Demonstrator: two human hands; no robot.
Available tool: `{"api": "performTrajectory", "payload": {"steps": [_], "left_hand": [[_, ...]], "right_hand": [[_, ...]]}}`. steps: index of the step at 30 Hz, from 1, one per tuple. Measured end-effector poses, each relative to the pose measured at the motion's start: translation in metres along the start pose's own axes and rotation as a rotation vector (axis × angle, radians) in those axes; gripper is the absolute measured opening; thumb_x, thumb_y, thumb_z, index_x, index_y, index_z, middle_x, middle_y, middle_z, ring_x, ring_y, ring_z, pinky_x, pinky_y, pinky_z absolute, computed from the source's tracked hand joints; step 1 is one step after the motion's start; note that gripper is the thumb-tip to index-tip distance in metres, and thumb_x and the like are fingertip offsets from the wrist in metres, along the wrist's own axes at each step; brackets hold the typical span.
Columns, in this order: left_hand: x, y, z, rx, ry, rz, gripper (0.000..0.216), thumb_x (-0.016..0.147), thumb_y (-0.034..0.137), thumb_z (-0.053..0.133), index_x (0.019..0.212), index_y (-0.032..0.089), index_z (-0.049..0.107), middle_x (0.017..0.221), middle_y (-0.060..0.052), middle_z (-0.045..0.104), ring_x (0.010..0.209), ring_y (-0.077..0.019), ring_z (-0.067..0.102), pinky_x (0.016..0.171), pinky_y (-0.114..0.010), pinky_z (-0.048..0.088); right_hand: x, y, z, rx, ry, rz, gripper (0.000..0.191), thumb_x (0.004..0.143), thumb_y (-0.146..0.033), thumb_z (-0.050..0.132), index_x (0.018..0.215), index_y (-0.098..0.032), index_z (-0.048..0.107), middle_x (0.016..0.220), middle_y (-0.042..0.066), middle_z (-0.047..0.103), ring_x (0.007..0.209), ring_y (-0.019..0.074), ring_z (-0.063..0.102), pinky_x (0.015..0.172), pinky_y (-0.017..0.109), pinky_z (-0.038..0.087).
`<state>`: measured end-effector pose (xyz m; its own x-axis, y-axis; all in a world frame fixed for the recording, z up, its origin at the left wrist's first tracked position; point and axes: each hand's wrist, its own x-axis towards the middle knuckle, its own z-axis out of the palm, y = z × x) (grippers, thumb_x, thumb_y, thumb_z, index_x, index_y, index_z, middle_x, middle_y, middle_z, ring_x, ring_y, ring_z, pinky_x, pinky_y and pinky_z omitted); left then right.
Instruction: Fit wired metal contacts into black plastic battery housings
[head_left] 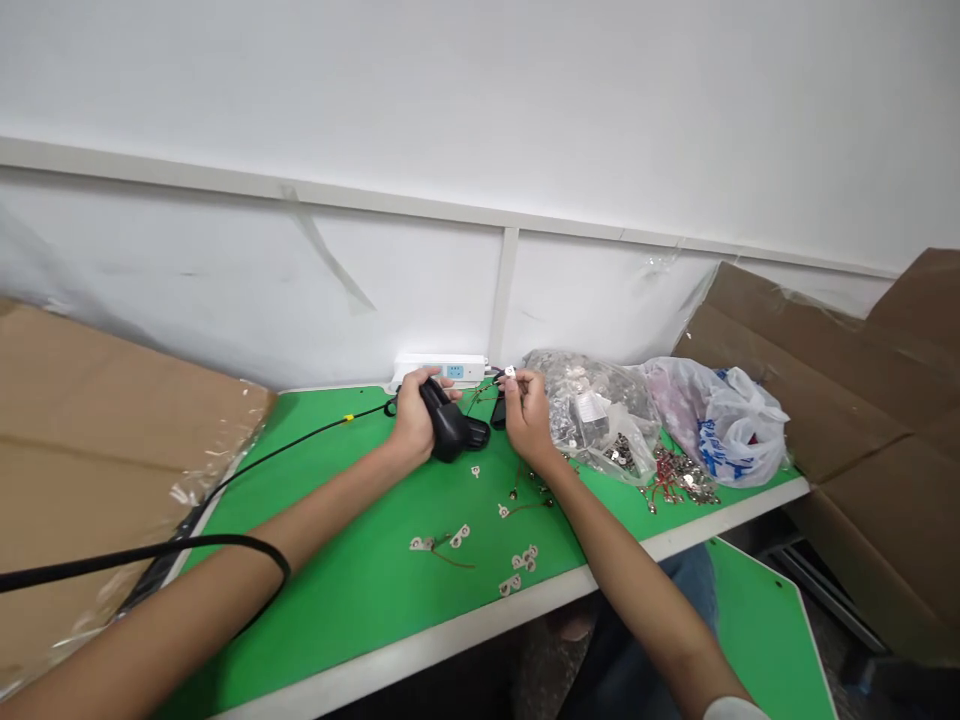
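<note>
My left hand [414, 418] is wrapped round a black handheld tool [448, 432] with a rounded body, whose exact kind I cannot make out. A black cord [300, 437] runs leftward from near that hand. To its right, my right hand [529, 418] pinches a small whitish metal tab [510, 372] between thumb and fingers, held upright. Thin wires show between the two hands. Below them on the green table [352, 560] lie several similar tabs [460, 536], and a thin brown wire [454, 562] trails from one.
Behind the hands, a white power strip [454, 370] stands against the wall. Right of my right hand are a clear bag of metal parts [592, 400], a white plastic bag [739, 430] and a pile of red-wired pieces [679, 478]. Cardboard [112, 430] flanks the table.
</note>
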<state>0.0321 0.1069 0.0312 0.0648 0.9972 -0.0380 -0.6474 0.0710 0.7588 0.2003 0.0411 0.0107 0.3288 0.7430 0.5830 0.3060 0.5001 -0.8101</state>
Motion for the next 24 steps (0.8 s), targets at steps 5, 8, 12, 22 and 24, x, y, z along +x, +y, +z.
{"api": "performTrajectory", "payload": {"steps": [5,8,12,22,24], "left_hand": [[0.018,0.005,0.006,0.010,0.091,0.002,0.025,0.077,0.040,0.067,0.092,0.022,0.058,0.070,-0.002,0.069,0.052,-0.0203,0.067,0.045,-0.029,0.048],[0.016,0.006,0.008,-0.009,0.093,0.007,0.024,0.077,0.041,0.066,0.089,0.022,0.057,0.072,-0.003,0.070,0.054,-0.0212,0.067,0.049,-0.032,0.052],[0.004,0.011,0.012,-0.078,0.066,0.069,0.025,0.077,0.037,0.062,0.097,0.021,0.061,0.080,-0.004,0.073,0.073,-0.0223,0.075,0.066,-0.032,0.059],[-0.006,0.021,0.017,-0.201,-0.132,0.148,0.028,0.078,0.033,0.061,0.100,0.018,0.068,0.100,-0.011,0.079,0.108,-0.0302,0.077,0.087,-0.038,0.061],[-0.008,0.022,0.017,-0.206,-0.154,0.142,0.028,0.078,0.033,0.060,0.101,0.018,0.068,0.108,-0.012,0.079,0.113,-0.0311,0.076,0.090,-0.038,0.060]], "right_hand": [[-0.025,-0.038,0.010,0.303,-0.286,-0.030,0.026,0.103,-0.051,0.058,0.113,-0.028,0.057,0.129,0.008,0.063,0.084,0.0179,0.070,0.084,0.039,0.058],[-0.027,-0.048,0.025,0.436,-0.383,0.110,0.029,0.100,-0.055,0.060,0.106,-0.026,0.057,0.151,0.007,0.052,0.082,0.0141,0.073,0.065,0.029,0.057],[-0.013,-0.037,0.028,0.539,-0.394,0.447,0.041,0.083,-0.059,0.077,0.095,-0.024,0.059,0.128,0.005,0.066,0.080,0.0141,0.071,0.056,0.022,0.052],[-0.003,-0.028,-0.003,0.666,-0.546,0.664,0.037,0.074,-0.043,0.091,0.095,-0.021,0.070,0.100,0.007,0.074,0.088,0.0199,0.070,0.077,0.039,0.063],[-0.003,-0.029,0.000,0.691,-0.548,0.673,0.036,0.073,-0.042,0.091,0.093,-0.021,0.069,0.100,0.007,0.074,0.090,0.0204,0.069,0.077,0.039,0.064]]}}
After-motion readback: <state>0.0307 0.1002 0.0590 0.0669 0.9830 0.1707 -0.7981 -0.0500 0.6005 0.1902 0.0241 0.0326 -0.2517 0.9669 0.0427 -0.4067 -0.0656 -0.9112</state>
